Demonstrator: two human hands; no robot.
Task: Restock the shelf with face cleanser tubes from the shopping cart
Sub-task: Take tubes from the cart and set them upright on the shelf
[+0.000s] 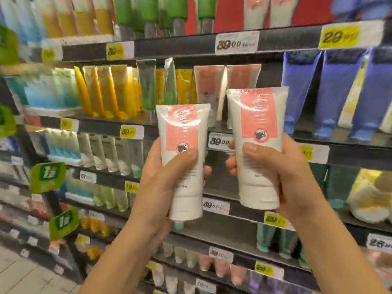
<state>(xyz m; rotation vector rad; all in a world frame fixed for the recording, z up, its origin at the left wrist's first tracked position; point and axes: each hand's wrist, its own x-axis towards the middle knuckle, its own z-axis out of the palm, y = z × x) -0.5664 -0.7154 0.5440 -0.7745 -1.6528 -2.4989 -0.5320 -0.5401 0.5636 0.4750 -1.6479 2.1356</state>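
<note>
Store shelf (pixel 191 48) packed with tubes, price tags along the edges. Up front, left hand (pixel 167 179) fingers wrapped around one white-and-pink cleanser tube (pixel 183 158), right hand (pixel 282 172) gripping another cleanser tube (pixel 257 145) just beside it, caps down.

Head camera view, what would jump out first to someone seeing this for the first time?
Two white tubes with pink labels, held up cap-down at centre frame: one in the left hand, the left tube, and one in the right hand, the right tube, which sits slightly higher. Behind them, matching tubes on the shelf stand between yellow tubes and blue tubes.
</note>
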